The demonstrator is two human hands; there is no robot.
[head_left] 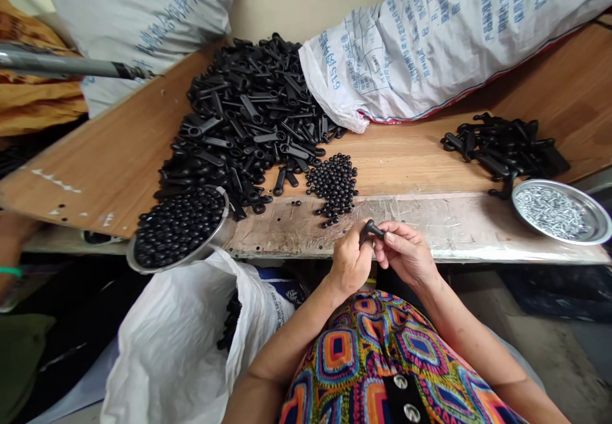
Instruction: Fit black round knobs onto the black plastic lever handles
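Just over the front edge of the bench, my left hand (350,259) is closed around a black plastic crank handle (370,227). The thumb and fingertips of my right hand (405,250) pinch the narrow end of the same piece, which points right. Whether a small part sits between those right fingertips, I cannot tell. A little beyond my hands lies a loose cluster of small black balls (333,185), some showing holes. Behind it rises a big heap of black crank handles (253,108) with ring-shaped ends.
A metal bowl of black balls (179,227) sits at the left edge. On the right, a metal dish (600,223) holds silver screws or pins beside more black parts (509,146). Printed white sacks (430,41) lie behind. An open white sack (167,341) stands below; another person's arm (14,245) shows left.
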